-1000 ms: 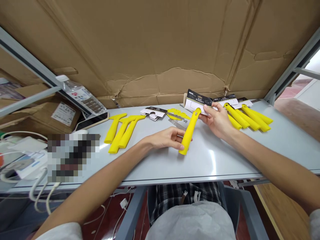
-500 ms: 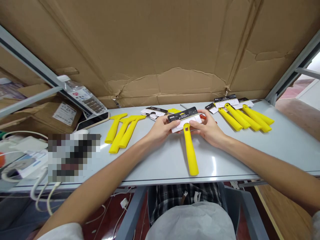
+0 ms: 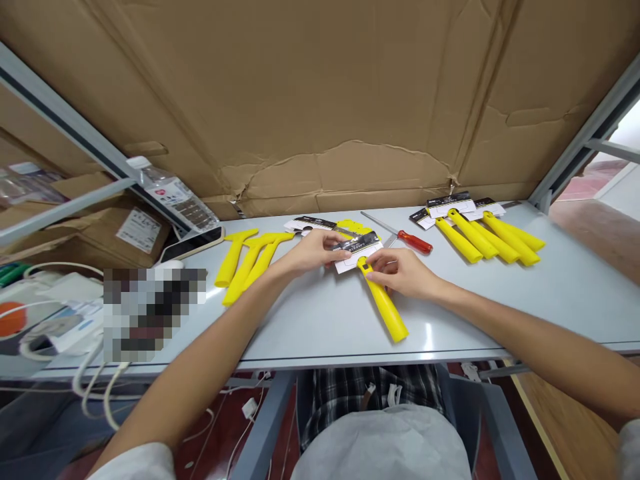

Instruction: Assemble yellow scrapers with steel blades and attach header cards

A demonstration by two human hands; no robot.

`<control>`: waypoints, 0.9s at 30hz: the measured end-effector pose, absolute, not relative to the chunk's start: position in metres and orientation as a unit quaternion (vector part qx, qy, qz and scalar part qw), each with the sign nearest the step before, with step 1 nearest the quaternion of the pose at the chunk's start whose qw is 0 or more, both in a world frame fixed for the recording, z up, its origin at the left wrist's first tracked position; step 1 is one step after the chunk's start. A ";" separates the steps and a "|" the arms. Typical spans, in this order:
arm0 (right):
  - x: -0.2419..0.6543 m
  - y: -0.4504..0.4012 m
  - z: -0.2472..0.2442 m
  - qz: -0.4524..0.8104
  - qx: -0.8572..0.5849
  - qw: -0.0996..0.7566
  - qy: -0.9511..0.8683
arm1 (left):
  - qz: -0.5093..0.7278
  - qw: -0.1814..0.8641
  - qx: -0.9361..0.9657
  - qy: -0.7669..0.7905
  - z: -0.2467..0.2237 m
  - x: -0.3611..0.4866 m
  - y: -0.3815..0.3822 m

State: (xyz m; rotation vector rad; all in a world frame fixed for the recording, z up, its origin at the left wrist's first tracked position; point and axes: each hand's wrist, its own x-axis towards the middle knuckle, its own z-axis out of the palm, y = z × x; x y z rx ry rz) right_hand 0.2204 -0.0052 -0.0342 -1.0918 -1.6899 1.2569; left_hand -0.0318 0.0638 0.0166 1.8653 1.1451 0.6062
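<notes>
My left hand (image 3: 320, 252) is closed on a black-and-white packaging card (image 3: 345, 264), thumb on top. From the card's lower edge a yellow plastic handle (image 3: 386, 308) slants toward me, its holed end against the card. My right hand (image 3: 400, 269) pinches that end, with thumb and fingers pressed around it. Just beyond my hands lies a screwdriver with a red handle (image 3: 415, 243). Behind my left hand are more cards (image 3: 313, 223) and a yellow piece (image 3: 350, 225), partly covered.
On the left lie T-shaped yellow handles (image 3: 235, 259); on the right, several yellow handles (image 3: 457, 240) with cards attached. A phone (image 3: 193, 245), water bottle (image 3: 175, 197) and white cables (image 3: 83, 373) crowd the left side. A cardboard sheet (image 3: 320, 100) stands behind the table.
My right hand has shifted from the card's right side down to the handle's holed end. The handle now slants to the right, and the screwdriver has come into fuller view.
</notes>
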 end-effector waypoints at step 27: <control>0.258 -0.045 -0.047 0.037 -0.502 0.140 -0.853 | 0.184 0.111 0.842 0.495 -0.036 -0.060 -0.042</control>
